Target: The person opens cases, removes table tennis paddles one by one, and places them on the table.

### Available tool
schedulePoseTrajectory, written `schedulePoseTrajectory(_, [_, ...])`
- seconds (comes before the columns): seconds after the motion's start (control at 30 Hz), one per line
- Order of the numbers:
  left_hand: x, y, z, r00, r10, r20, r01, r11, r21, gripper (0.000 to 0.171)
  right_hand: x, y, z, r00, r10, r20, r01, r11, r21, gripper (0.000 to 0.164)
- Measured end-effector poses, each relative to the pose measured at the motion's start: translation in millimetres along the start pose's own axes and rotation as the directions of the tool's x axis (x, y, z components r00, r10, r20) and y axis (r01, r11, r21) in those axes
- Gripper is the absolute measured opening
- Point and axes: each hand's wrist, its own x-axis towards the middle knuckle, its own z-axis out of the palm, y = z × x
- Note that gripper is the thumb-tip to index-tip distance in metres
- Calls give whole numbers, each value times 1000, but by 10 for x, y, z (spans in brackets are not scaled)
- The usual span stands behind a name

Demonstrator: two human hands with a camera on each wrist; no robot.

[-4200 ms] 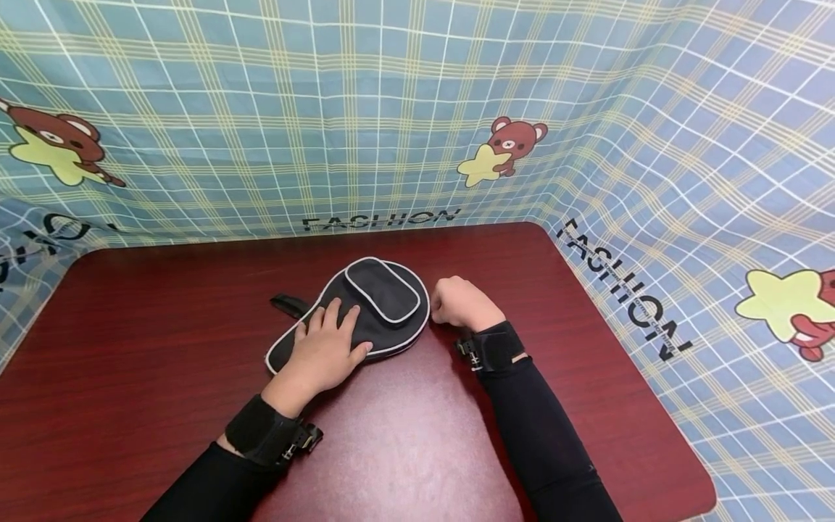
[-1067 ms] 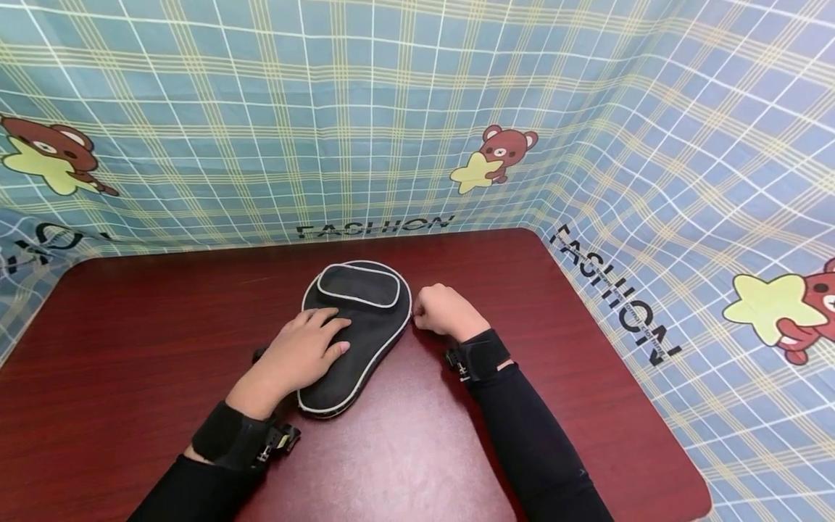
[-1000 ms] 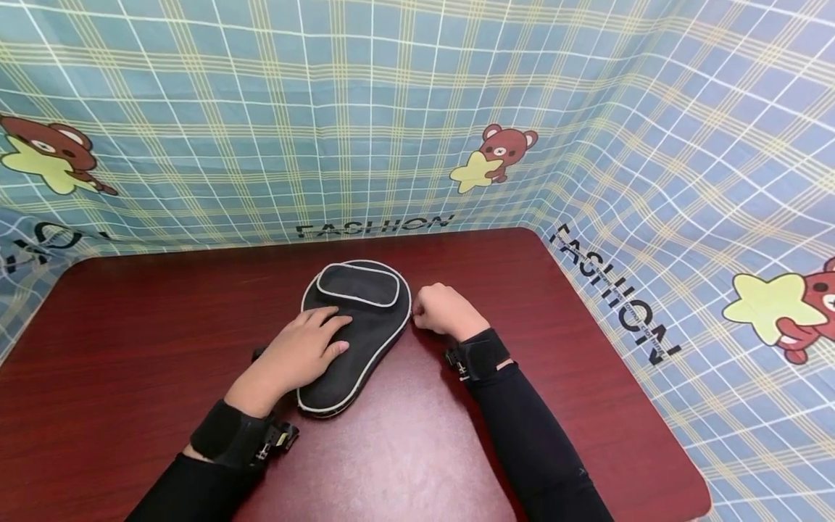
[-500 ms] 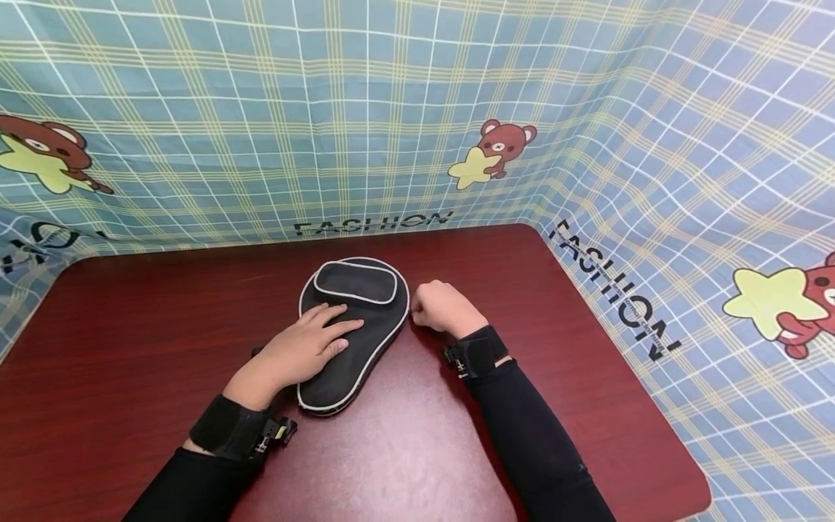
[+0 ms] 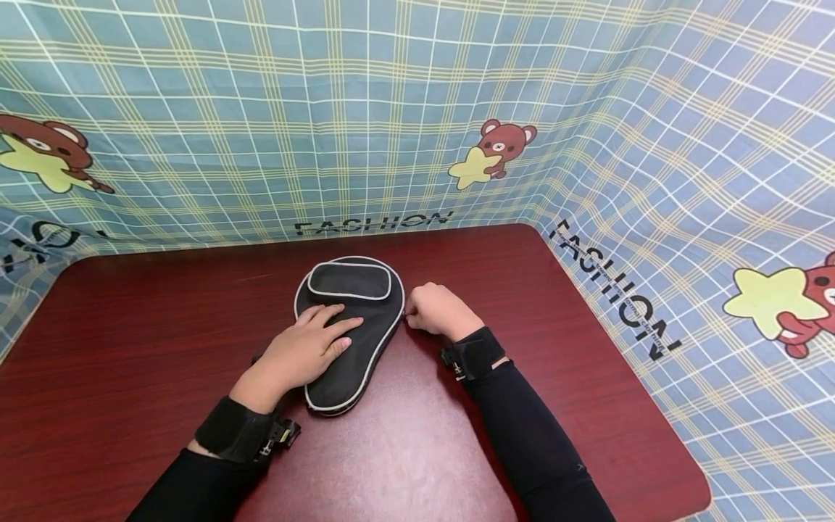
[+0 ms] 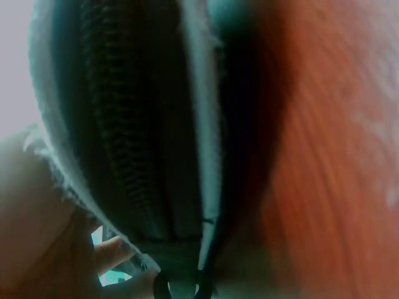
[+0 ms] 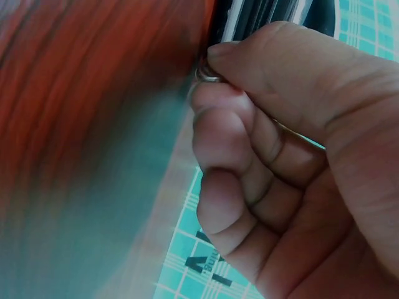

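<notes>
One case (image 5: pixel 368 337), black, white-piped, paddle-shaped; lies flat on the table (image 5: pixel 404 457) near its middle, wide end toward the back edge, narrow end toward the person. One pocket (image 5: pixel 349 280), on the wide end. One zip (image 6: pixel 121 118), set in the side wall between two pale trims; trim frayed in places.

Handling, judged: light; soft-faced, perhaps stiffer within; not fragile; apt to slide or turn if tugged unbraced. Best holds: flat pressure on the face, pinch at the rim.

Two hands. Left hand (image 5: pixel 300 355): fingers spread, resting on the face. Right hand (image 5: pixel 440 310): fingers curled, thumb and forefinger pinching a small metal pull (image 7: pixel 207 73) at the right rim.

Room: table widest to left and right; back edge nearer, cloth wall (image 5: pixel 352 109) just behind it.
</notes>
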Motion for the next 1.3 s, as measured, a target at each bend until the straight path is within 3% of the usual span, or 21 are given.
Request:
schedulePoseTrajectory(0.5, [-3, 111, 10, 995, -84, -58, 87, 994, 62, 44, 17, -179, 19, 997, -72, 30, 73, 997, -17, 47])
schedulePoseTrajectory(0.73, [8, 159, 15, 989, -140, -53, 144, 987, 71, 44, 15, -283, 60, 993, -115, 22, 116, 993, -33, 47])
schedulePoseTrajectory(1.3, [26, 208, 40, 975, -206, -87, 214, 973, 84, 45, 21, -350, 112, 978, -211, 10, 211, 976, -55, 42])
